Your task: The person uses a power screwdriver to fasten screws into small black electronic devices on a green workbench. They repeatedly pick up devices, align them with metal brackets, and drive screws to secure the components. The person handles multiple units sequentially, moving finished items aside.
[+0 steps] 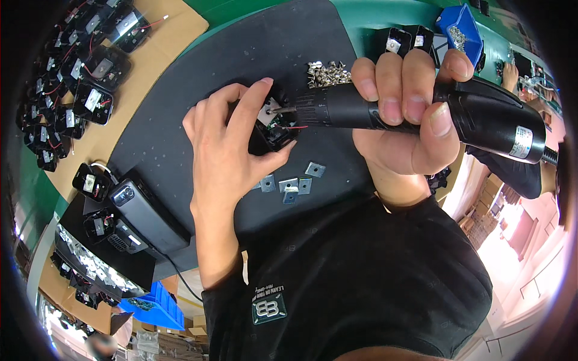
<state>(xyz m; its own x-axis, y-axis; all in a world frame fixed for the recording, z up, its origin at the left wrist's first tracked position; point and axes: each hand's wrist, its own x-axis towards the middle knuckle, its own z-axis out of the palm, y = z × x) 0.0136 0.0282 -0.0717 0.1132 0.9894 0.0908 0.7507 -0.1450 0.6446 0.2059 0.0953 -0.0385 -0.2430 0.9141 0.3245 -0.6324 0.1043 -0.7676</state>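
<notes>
White lettering on black shirt, seemingly printed label on screwdriver

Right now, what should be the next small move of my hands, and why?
Probably press the black screwdriver lightly along its own line: your right hand holds it with its tip at the metal plate, and your left hand grips the black housing. I cannot tell what lies under the tip.

A small black box sits with its open side up, showing a pale metal plate, a bit of green board and a thin red wire reaching past its right edge. The black electric screwdriver slants in from the right, cord at its far end, its slim metal bit meeting the plate.
</notes>
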